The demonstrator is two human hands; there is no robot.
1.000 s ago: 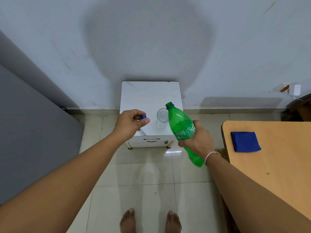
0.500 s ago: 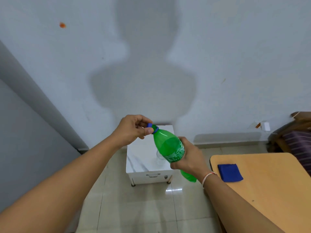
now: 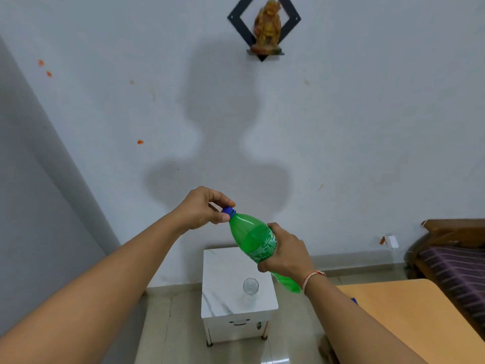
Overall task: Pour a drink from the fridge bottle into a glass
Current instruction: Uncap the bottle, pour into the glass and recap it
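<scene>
Two hands grip: left (image 3: 202, 209) pinching ribbed blue cap (image 3: 228, 210), right (image 3: 286, 252) clasping glossy green bottle (image 3: 252, 236).

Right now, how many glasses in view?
1. The glass stands on the white cabinet, below the tilted bottle. No others visible; some may lie outside the frame.

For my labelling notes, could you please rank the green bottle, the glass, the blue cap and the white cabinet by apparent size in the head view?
1. white cabinet
2. green bottle, though nearer the camera
3. glass
4. blue cap
</scene>
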